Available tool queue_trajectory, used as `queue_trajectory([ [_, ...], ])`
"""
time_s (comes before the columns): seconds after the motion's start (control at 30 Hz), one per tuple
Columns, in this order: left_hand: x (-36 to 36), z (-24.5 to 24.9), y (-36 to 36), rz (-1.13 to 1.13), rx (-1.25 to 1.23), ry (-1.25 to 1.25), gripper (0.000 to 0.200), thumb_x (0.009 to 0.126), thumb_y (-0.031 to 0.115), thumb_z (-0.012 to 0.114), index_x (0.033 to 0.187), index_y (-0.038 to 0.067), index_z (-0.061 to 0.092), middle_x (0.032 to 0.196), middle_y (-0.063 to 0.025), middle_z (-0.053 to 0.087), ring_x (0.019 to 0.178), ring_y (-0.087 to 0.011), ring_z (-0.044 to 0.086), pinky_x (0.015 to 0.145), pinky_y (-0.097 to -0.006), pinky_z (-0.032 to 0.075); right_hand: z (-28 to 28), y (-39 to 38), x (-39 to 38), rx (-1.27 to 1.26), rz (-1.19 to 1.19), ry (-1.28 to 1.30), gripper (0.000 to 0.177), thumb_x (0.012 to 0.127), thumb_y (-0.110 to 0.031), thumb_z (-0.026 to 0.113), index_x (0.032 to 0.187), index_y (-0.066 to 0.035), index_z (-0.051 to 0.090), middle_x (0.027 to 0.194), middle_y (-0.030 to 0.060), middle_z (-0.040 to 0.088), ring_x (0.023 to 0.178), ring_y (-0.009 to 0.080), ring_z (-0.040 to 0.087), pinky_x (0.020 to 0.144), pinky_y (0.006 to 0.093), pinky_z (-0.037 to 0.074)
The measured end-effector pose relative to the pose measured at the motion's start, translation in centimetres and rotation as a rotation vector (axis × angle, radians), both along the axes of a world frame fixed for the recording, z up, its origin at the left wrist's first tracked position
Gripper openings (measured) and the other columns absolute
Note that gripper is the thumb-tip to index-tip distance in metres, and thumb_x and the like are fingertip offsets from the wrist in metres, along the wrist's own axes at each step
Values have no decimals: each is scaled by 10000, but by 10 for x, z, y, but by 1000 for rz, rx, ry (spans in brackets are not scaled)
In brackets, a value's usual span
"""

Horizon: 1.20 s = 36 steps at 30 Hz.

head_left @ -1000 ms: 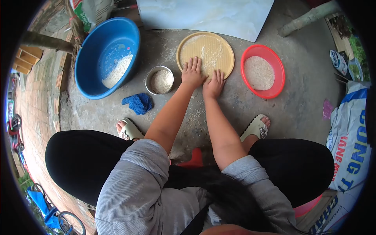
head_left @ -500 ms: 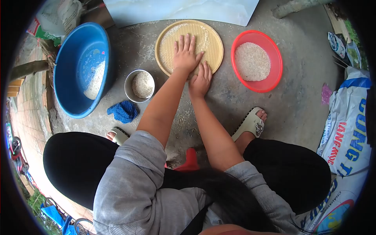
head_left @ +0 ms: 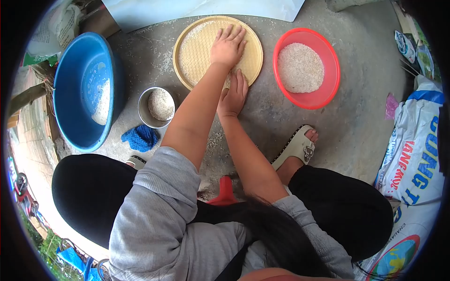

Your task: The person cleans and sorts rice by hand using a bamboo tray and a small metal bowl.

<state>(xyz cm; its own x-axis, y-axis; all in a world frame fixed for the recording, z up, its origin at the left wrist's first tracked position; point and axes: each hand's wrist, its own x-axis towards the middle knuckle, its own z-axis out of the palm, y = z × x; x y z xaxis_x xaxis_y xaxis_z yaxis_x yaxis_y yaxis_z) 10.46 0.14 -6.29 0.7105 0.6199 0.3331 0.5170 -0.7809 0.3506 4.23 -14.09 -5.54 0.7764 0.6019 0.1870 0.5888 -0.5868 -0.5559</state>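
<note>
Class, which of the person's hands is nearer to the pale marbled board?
Left. The left hand rests on the woven tray, fingers towards the pale marbled board; the right hand is farther from it, at the tray's near edge.

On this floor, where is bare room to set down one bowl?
The widest bare concrete floor lies between the red basin and the pink scrap; less lies between that basin and the right sandal. It is crowded around the blue basin, metal pot and blue cloth, and at the woven tray, under left hand and right hand.
</note>
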Motion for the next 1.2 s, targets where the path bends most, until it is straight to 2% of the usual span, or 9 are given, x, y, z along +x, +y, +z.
queue_trajectory([
  [0.17,-5,7,-3,-121,-220,-276,224,824,195,592,1031,160,671,1107,-6,634,1059,-223,564,901,-326,460,-2,-1,0,49,7,-22,484,706,-28,470,1189,-21,489,1342,135,403,1247,317,350,1060,428,272],
  [0.4,-28,9,-16,-158,-209,-205,206,806,155,579,980,166,688,1070,39,648,942,-165,589,811,-288,496,3,-3,1,102,16,13,463,702,-32,481,1165,-19,497,1328,143,413,1227,331,364,1050,433,279],
  [0.7,-73,22,-20,-131,-178,-16,199,769,122,616,949,108,698,982,-75,665,866,-234,604,791,-309,481,7,-12,10,176,92,73,412,734,-63,490,1139,-7,536,1311,166,447,1215,346,393,1043,435,287],
  [0.77,-85,52,-26,92,-730,-11,206,773,104,644,969,77,699,963,-75,679,852,-191,619,784,-283,478,6,-10,13,122,51,-12,340,789,-109,484,1104,-22,576,1197,179,543,1129,337,484,994,426,335],
  [0.8,-92,55,-25,97,-714,-18,206,773,104,644,969,77,699,963,-75,679,852,-191,619,784,-283,478,15,-9,13,138,58,-16,340,789,-109,484,1104,-22,576,1197,179,543,1129,337,484,994,426,335],
  [0.87,-104,57,-23,119,-1296,-633,231,778,80,670,1001,24,680,972,-75,679,869,-143,611,804,-268,465,46,-3,12,93,-30,204,293,836,-167,485,1078,-44,597,1044,175,617,995,335,558,883,450,405],
  [0.93,-116,90,-31,111,-1305,-718,221,779,49,678,988,-22,668,958,-86,671,888,-128,595,811,-272,462,61,4,12,27,-83,381,409,918,-352,422,1092,-22,590,1065,154,618,927,320,594,857,417,440],
  [1.07,-135,137,-35,-79,-1308,-407,224,765,13,642,981,-41,665,866,-80,687,776,-144,628,774,-292,496,75,22,12,896,-299,1979,480,977,-388,261,1063,9,517,985,98,580,933,240,568,881,390,478],
  [1.2,-153,180,-40,-212,-819,-23,223,789,83,620,1000,52,684,831,-117,689,691,-173,645,691,-301,507,92,32,-8,981,-162,1989,340,974,-273,313,997,4,508,948,97,558,886,206,564,816,339,517],
])
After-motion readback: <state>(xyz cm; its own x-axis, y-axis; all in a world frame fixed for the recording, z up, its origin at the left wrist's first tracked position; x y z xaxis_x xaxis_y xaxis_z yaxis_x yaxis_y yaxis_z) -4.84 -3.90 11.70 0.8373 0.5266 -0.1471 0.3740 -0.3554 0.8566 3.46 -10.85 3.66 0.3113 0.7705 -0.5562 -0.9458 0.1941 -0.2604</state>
